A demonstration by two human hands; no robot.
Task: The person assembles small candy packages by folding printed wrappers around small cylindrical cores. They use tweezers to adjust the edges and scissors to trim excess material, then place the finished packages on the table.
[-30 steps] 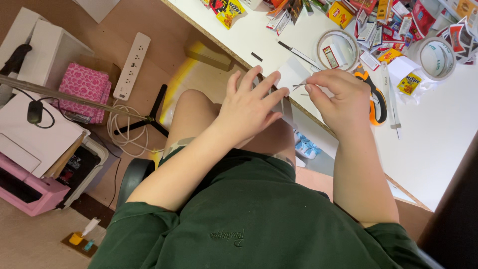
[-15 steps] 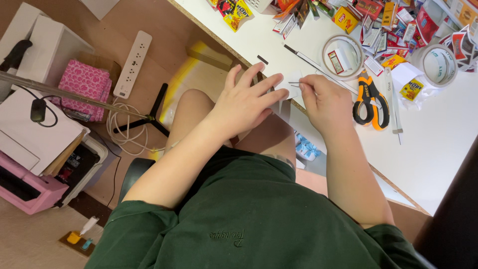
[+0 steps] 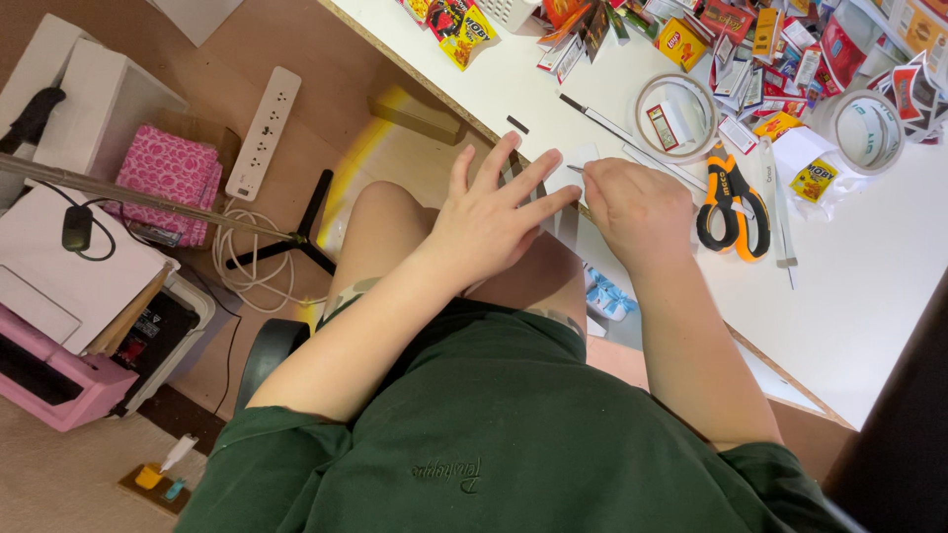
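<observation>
My left hand (image 3: 491,215) lies flat with its fingers spread, pressing on a clear plastic sheet (image 3: 549,235) that hangs over the edge of the white table (image 3: 869,286). My right hand (image 3: 637,210) is closed around a thin pointed tool (image 3: 574,169). The tool's tip touches a small white paper piece (image 3: 576,158) just past my left fingertips. Both hands are above my lap at the table edge.
Orange-and-black scissors (image 3: 733,202) lie right of my right hand. Two tape rolls (image 3: 674,116) (image 3: 867,130) and a pile of small snack packets (image 3: 750,35) sit farther back. On the floor are a power strip (image 3: 263,133), pink cloth (image 3: 173,183) and a pink printer (image 3: 44,380).
My left hand has flattened and spread wider on the clear sheet. My right hand has drawn a little toward it, keeping the thin tool at the white piece.
</observation>
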